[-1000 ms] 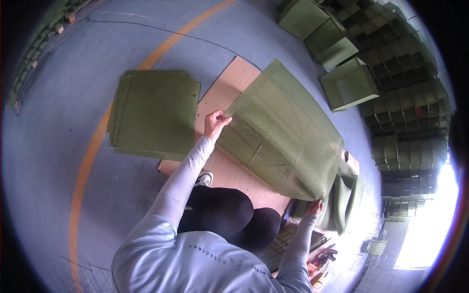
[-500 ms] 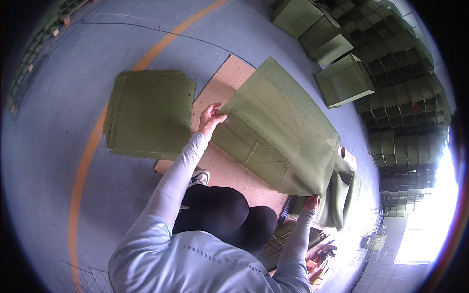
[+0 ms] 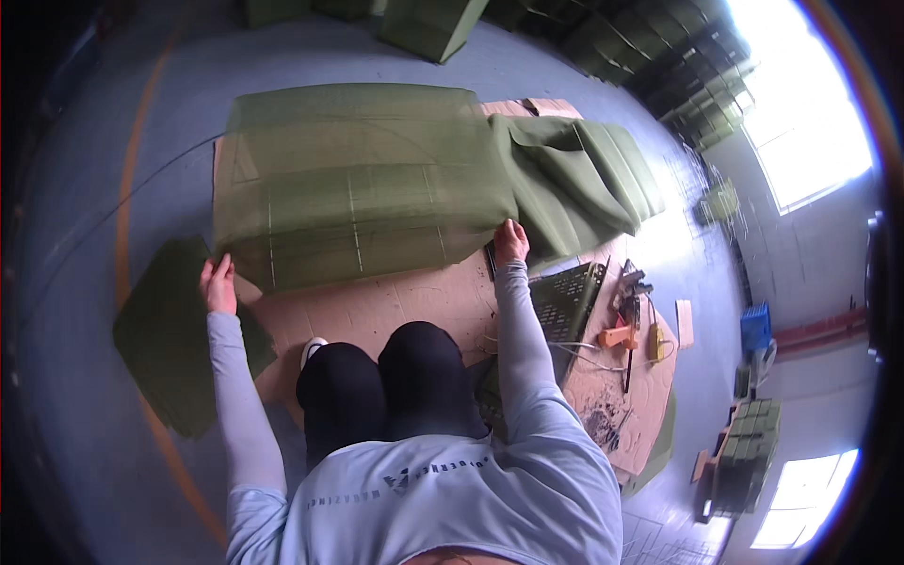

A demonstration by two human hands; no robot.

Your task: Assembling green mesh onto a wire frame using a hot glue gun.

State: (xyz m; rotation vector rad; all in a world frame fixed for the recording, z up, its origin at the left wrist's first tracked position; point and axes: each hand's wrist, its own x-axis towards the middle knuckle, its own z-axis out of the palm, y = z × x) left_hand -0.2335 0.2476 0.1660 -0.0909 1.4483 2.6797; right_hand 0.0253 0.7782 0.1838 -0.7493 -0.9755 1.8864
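Note:
A thin, see-through green sheet [image 3: 358, 122] stretches between my two hands over cardboard [image 3: 395, 299] on the floor. My left hand [image 3: 218, 285] pinches its near left corner. At the near right corner, my right hand [image 3: 510, 243] has its fingers closed on the edge. Several pale straight lines show on or through the sheet; I cannot tell which. A crumpled green cloth-like sheet [image 3: 574, 179] lies just beyond my right hand. Beside my left forearm is a stack of flat green sheets [image 3: 174, 348].
Right of my knees stands a perforated green crate [image 3: 565, 301]. Next to it, an orange tool like a glue gun [image 3: 617, 336] and cords lie on a cardboard-topped surface [image 3: 650, 414]. Green boxes [image 3: 433, 28] stand at the back, with more stacked at far right.
My view has turned to the right. The sheet, slanted before, now lies level across in front of me, lower over the cardboard. Both hands still grip its corners.

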